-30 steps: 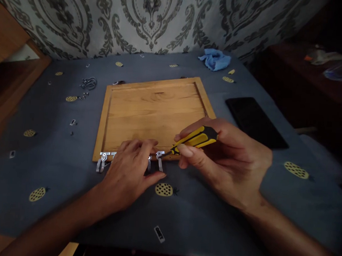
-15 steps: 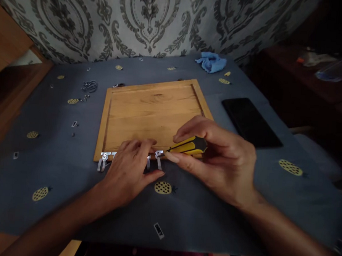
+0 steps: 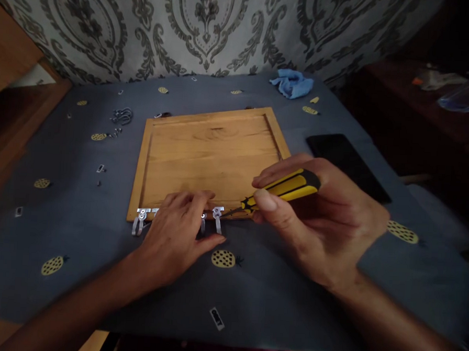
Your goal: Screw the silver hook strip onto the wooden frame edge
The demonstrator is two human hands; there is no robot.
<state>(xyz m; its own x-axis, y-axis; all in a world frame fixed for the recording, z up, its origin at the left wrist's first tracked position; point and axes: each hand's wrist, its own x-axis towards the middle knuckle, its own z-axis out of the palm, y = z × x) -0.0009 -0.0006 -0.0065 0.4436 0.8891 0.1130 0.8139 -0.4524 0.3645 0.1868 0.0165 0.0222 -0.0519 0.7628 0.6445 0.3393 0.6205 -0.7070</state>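
My right hand [image 3: 314,216] grips a yellow and black screwdriver [image 3: 287,186] by its handle, its thin shaft pointing left. The tip is close to a metal hook [image 3: 218,213] on the near edge of a framed wooden board [image 3: 210,153]; whether it touches the screw I cannot tell. My left hand [image 3: 181,220] lies over that same edge, fingers extended on the wood and thumb apart. More hooks are partly hidden under it, and another metal hook [image 3: 140,217] shows at the board's left corner.
On the dark patterned tablecloth [image 3: 164,308] lie loose hooks [image 3: 122,116] and small screws [image 3: 116,132] at left. A black phone-like slab [image 3: 349,163] rests right of the board, a crumpled blue cloth [image 3: 292,84] behind. Patterned fabric [image 3: 211,27] covers the back.
My right hand has drawn back to the right with the screwdriver, so its shaft now shows. My left hand stays in place on the board.
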